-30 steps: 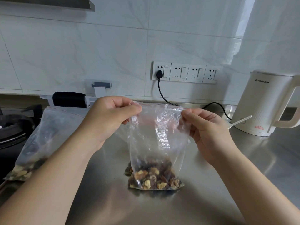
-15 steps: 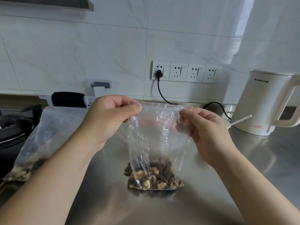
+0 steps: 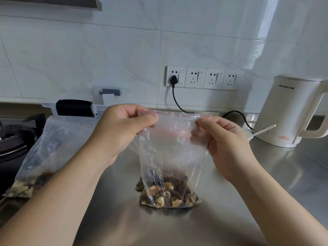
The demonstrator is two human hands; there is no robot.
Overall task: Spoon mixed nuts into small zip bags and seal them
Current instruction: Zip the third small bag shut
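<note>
Surface [image 3: 266,183]: brushed stainless steel, filling the lower frame, reflective, running back to the white marbled tile wall.
Kettle [image 3: 291,114]: cream electric plastic jug with a looped handle, standing at the right edge of the frame.
Large bag [image 3: 44,157]: clear plastic, lying slanted at lower left beside the left forearm, nuts gathered in its bottom corner.
Small zip bag [image 3: 170,157]: clear plastic with a red line along its top edge, held upright at centre, bottom resting on the surface, mouth stretched flat between both hands.
Left hand [image 3: 120,132]: closed, thumb and fingers pinching the bag's top left corner.
Right hand [image 3: 223,144]: closed, thumb and fingertips pinching the top right corner, palm turned toward the bag.
Socket strip [image 3: 202,78]: four white wall outlets, upper centre, a black plug in the leftmost.
Mixed nuts [image 3: 168,194]: brown and pale pieces heaped in the small bag's bottom.
Spoon [image 3: 260,131]: white plastic, lying just in front of the kettle.
Seal: cannot tell whether fully pressed shut.
</note>
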